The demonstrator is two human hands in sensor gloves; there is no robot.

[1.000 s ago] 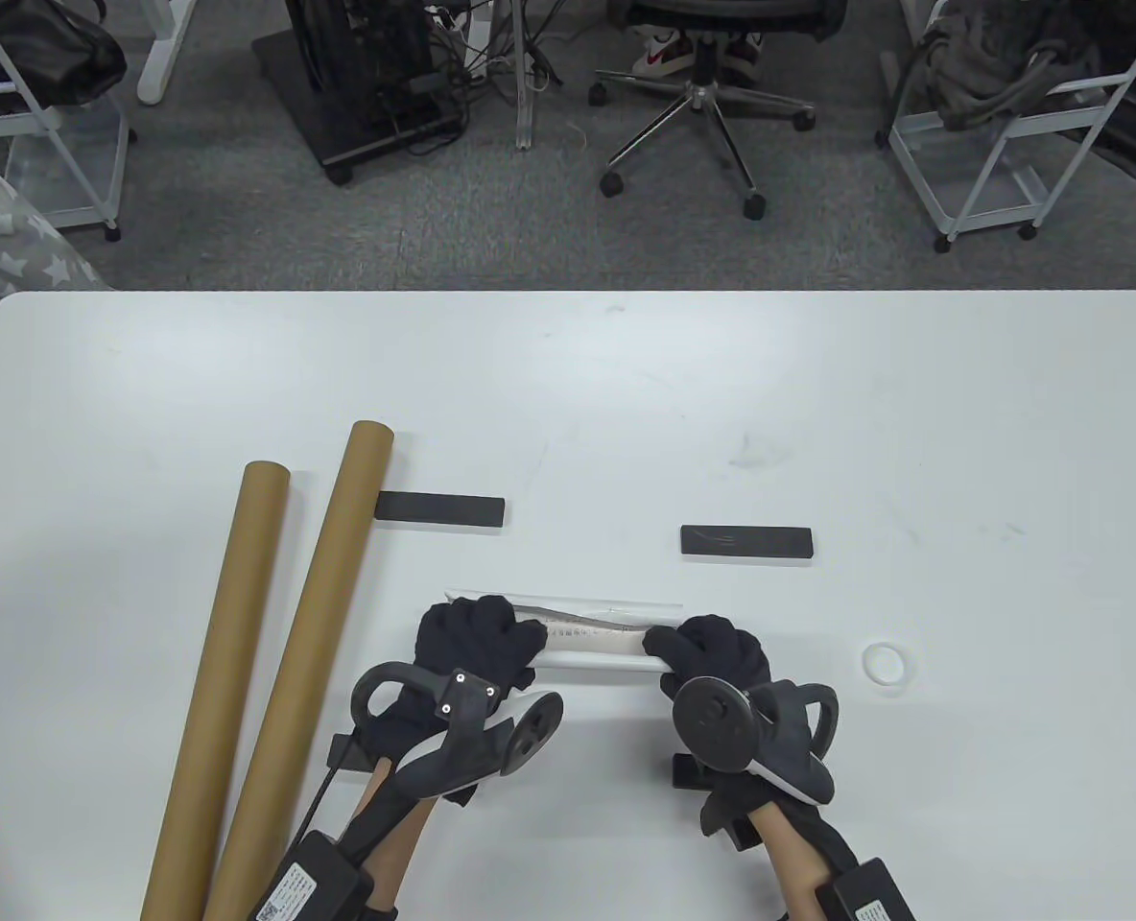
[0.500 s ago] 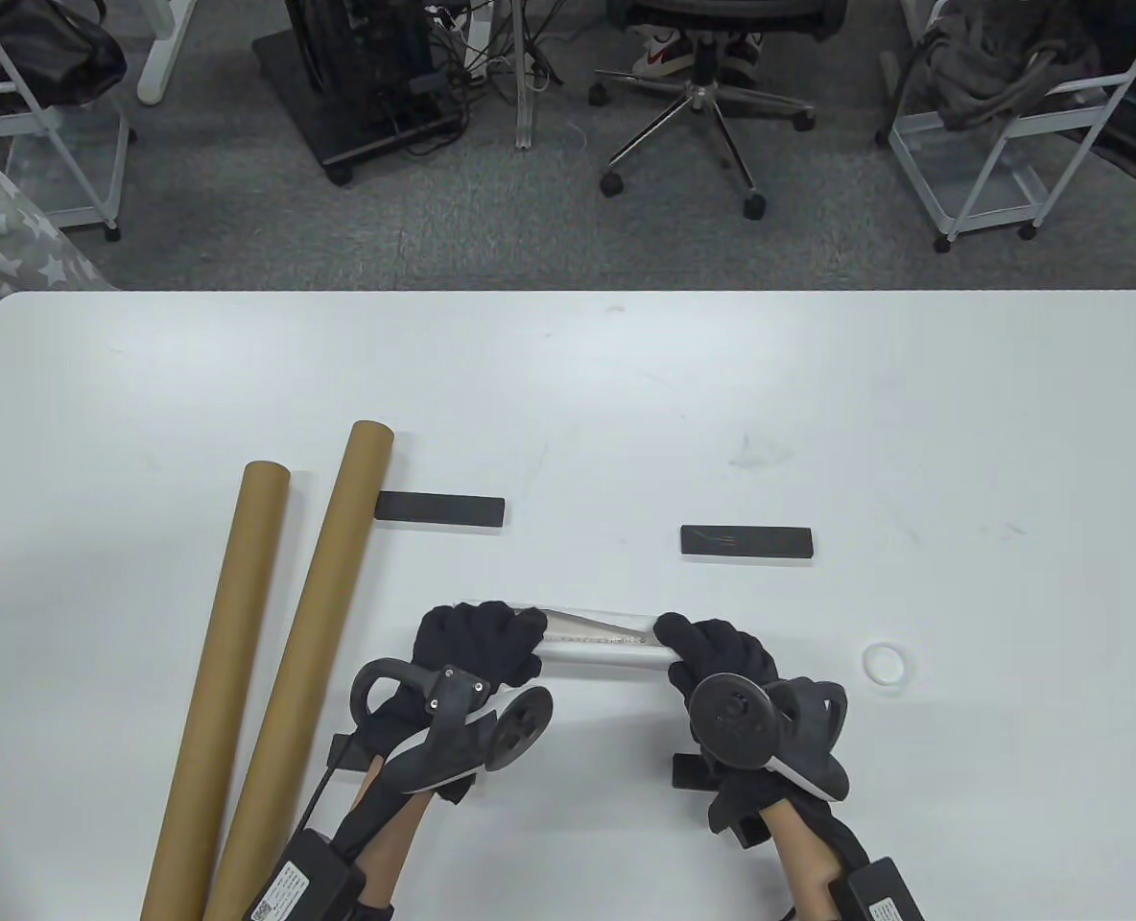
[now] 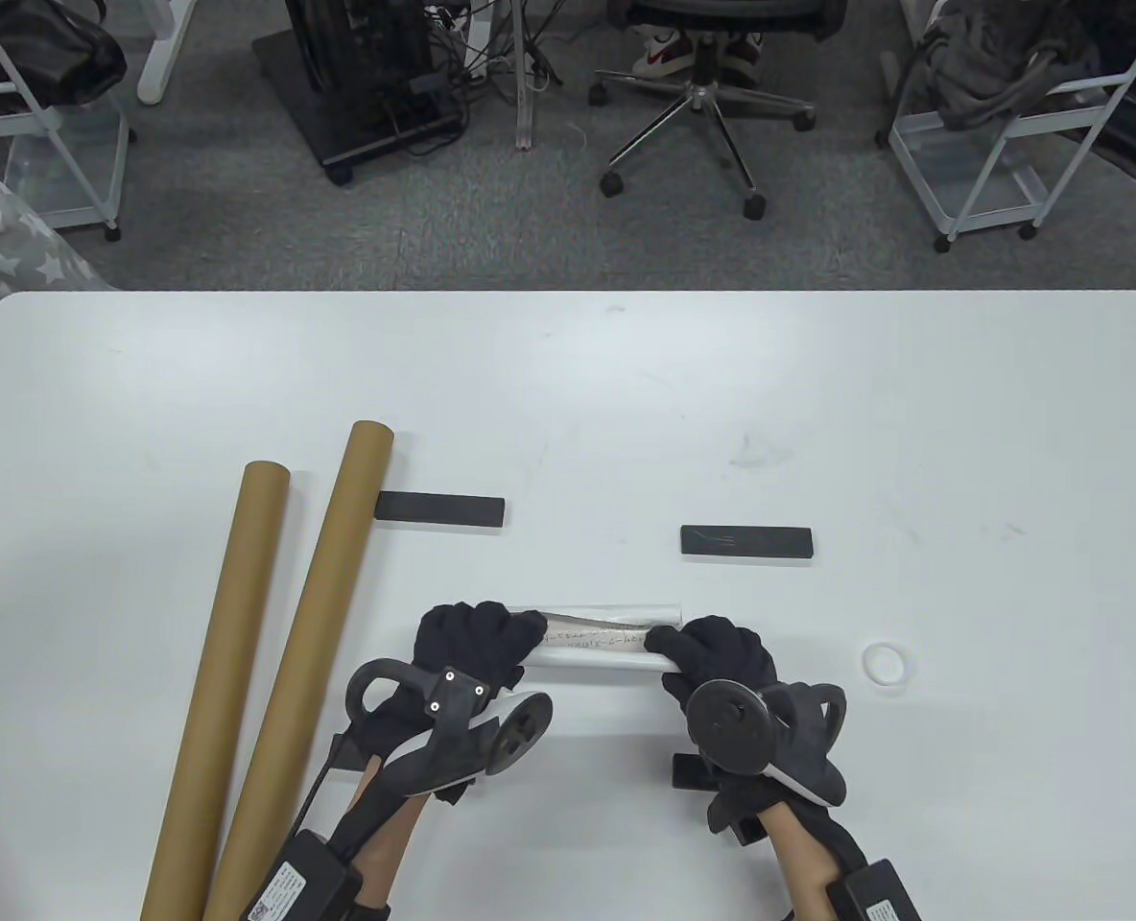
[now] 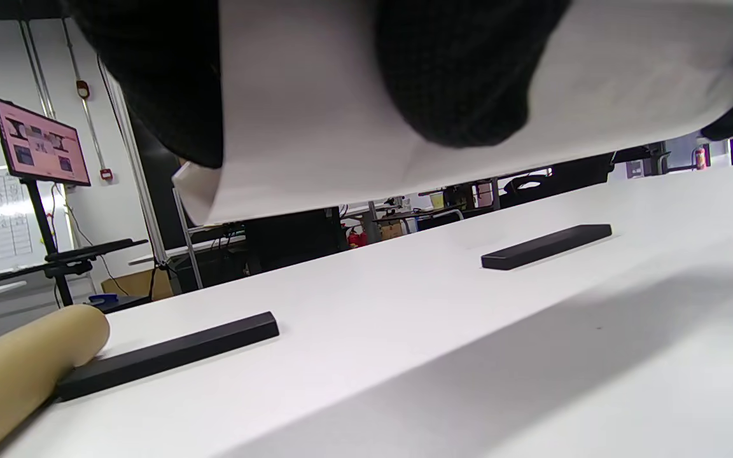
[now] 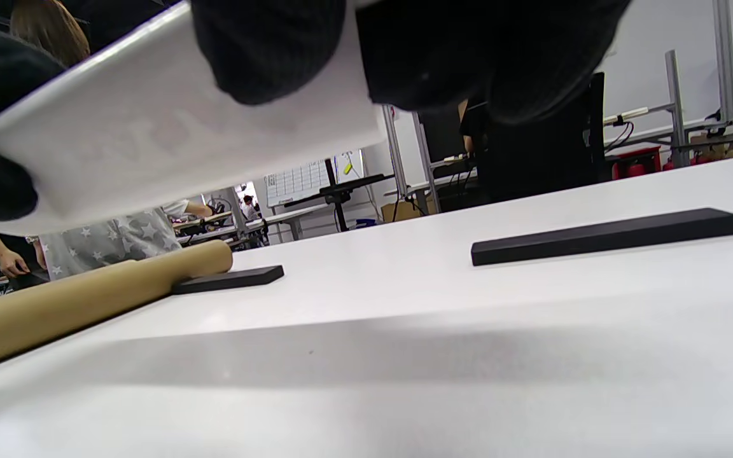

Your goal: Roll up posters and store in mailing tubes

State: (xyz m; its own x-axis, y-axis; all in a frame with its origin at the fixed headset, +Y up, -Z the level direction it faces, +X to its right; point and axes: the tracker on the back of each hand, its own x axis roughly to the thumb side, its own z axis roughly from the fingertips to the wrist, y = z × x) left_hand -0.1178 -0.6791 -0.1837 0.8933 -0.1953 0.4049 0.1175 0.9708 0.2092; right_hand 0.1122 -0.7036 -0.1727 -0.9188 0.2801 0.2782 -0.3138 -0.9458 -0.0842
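Observation:
A rolled white poster (image 3: pixel 595 641) is held just above the table near its front edge. My left hand (image 3: pixel 477 641) grips its left end and my right hand (image 3: pixel 717 652) grips its right end, fingers curled round the roll. Both wrist views look up at the poster (image 4: pixel 315 127) (image 5: pixel 150 140) lifted off the table, with gloved fingers (image 4: pixel 455 70) (image 5: pixel 265 44) wrapped over it. Two brown mailing tubes (image 3: pixel 227 662) (image 3: pixel 304 652) lie side by side to the left, running from the front edge toward the table's middle.
Two black weight bars (image 3: pixel 441 507) (image 3: pixel 746 542) lie beyond the poster; the left one touches the right tube's far end. A small white ring (image 3: pixel 885 664) lies right of my right hand. Another black bar (image 3: pixel 688 770) sits under my right wrist.
The poster roll has tightened into a narrower cylinder. Both hands shifted slightly while turning it, staying on its ends.

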